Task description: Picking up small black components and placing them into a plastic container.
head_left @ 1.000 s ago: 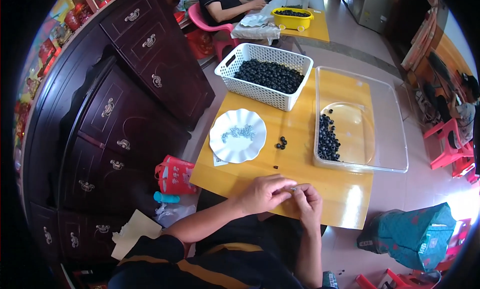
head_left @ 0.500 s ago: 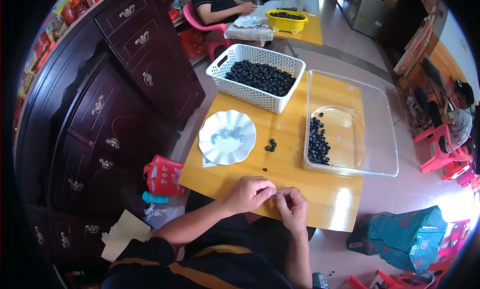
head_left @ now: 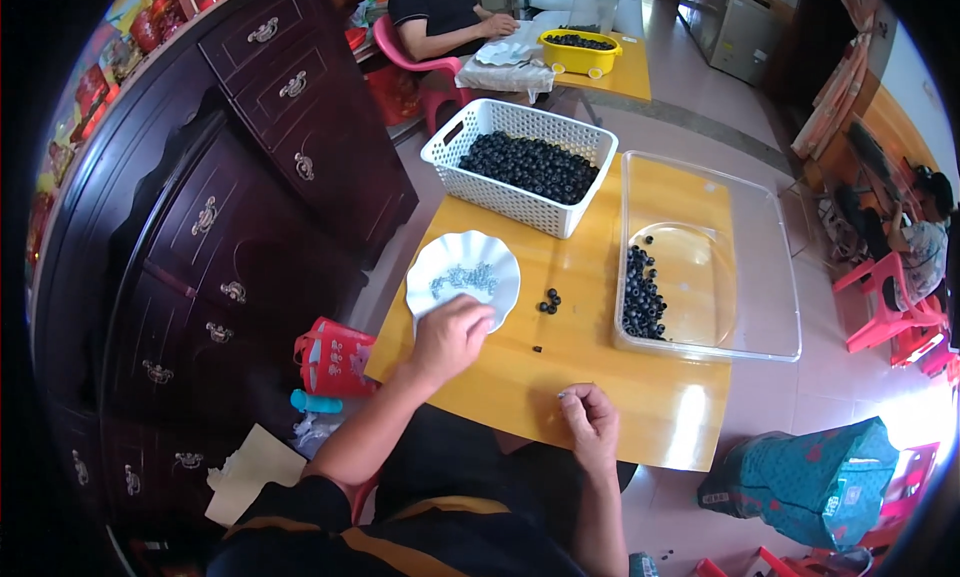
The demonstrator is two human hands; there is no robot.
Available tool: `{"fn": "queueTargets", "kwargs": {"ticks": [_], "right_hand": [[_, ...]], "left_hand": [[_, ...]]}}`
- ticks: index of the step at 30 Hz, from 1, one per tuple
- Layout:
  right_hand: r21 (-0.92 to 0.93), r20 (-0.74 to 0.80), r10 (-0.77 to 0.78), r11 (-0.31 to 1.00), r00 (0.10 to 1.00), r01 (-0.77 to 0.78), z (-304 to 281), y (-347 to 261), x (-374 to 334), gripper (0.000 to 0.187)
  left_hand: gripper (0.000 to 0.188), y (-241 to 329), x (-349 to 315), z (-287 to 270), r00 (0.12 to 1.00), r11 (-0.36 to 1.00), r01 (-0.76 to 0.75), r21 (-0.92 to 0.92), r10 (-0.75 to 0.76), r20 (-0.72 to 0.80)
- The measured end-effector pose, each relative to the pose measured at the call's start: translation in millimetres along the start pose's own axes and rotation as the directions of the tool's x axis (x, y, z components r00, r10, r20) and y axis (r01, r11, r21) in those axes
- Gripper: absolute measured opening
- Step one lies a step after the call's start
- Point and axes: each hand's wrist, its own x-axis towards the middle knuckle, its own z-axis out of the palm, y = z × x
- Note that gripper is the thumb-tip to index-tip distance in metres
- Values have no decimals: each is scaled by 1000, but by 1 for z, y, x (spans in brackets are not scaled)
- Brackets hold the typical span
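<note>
My left hand (head_left: 450, 342) is over the near edge of a white scalloped plate (head_left: 425, 252). Its fingers are bent and blurred, so I cannot tell whether they hold anything. Small clear bluish pieces (head_left: 465, 277) lie in a heap on the plate. My right hand (head_left: 592, 422) rests by the table's near edge, thumb and fingertip pinched around something tiny, too small to name. Between the hands and the bins sit several round black pieces (head_left: 549, 301) with holes, and a single small black piece (head_left: 538, 349) lies closer to me.
A white perforated basket (head_left: 500, 195) full of black pieces stands at the back of the wooden table (head_left: 490, 382). To the right, a clear plastic bin (head_left: 765, 277) holds more along its left side. Dark drawers (head_left: 270, 167) rise on the left. A co-worker (head_left: 435, 22) sits beyond, beside a yellow tub (head_left: 580, 59).
My hands have come apart. The left has moved up and left to the plate; the right stays near the table edge, still pinching. The whole view has shifted slightly.
</note>
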Motion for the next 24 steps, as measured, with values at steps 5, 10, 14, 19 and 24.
{"fn": "queueTargets", "kwargs": {"ticks": [5, 10, 14, 19, 24], "right_hand": [[9, 67, 2, 1000, 998, -3, 0, -1, -2, 9], [68, 116, 17, 997, 993, -25, -2, -3, -1, 10], [106, 116, 44, 993, 992, -57, -3, -4, 0, 8], [24, 67, -22, 1000, 998, 21, 1, -2, 0, 5], [-242, 26, -136, 960, 990, 138, 2, 4, 0, 4]], "left_hand": [[19, 70, -12, -4, 950, 856, 102, -507, 67, 304], [15, 83, -21, 4, 952, 827, 35, -562, 143, 270], [13, 86, -24, 8, 966, 868, -73, -491, 184, 181], [7, 86, -28, 14, 976, 890, -96, -445, 171, 132], [5, 85, -33, 18, 981, 859, 55, -509, 47, 187]]}}
